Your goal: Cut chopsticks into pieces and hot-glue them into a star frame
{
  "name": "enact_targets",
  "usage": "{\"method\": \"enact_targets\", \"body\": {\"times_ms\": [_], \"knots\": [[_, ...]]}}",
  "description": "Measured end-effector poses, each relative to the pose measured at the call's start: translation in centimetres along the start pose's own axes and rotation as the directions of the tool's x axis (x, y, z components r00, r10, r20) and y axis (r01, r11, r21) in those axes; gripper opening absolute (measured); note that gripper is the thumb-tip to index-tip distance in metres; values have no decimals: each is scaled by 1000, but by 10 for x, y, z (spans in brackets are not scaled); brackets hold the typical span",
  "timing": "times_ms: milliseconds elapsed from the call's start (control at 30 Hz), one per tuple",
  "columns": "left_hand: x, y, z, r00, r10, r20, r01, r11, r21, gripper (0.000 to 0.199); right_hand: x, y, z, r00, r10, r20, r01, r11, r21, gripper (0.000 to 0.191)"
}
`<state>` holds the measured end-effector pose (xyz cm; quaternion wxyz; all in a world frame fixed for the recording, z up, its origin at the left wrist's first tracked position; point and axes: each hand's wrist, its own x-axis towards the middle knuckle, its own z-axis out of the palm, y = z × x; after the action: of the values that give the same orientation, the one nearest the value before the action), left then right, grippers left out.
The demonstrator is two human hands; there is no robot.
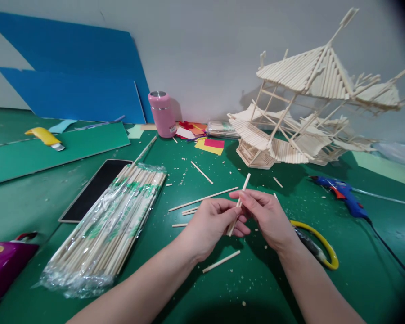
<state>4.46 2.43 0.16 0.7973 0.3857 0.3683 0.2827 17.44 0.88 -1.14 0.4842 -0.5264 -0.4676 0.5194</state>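
Sticks [246,181] sitting upright-tilted above centre of worktop [189,297]; my left hand [211,225] and right hand [265,218] both pinching them. I'm apparently aligning ends; next move seemingly calling for steady, light grip.

The left hand [212,222] hides ends of pale round wooden sticks [189,211], and, far from the back edge of the green desk [245,281], the picture crops a glossy purple object [7,267].
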Motion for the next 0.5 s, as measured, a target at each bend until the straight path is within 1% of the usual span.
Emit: {"method": "enact_targets", "body": {"times_ms": [133, 233, 500], "knots": [[0, -1, 1, 999, 22, -36, -19, 996, 87, 15, 0, -1, -5, 993, -104, -63, 96, 988, -122, 19], [1, -2, 3, 999, 33, -43, -28, 993, 112, 15, 0, -1, -6, 989, -131, -69, 119, 980, -157, 17], [0, 1, 0, 996, 72, -44, -70, 997, 36, 14, -2, -5, 0, 971, -226, -81, 202, 950, -238, 16]]}}
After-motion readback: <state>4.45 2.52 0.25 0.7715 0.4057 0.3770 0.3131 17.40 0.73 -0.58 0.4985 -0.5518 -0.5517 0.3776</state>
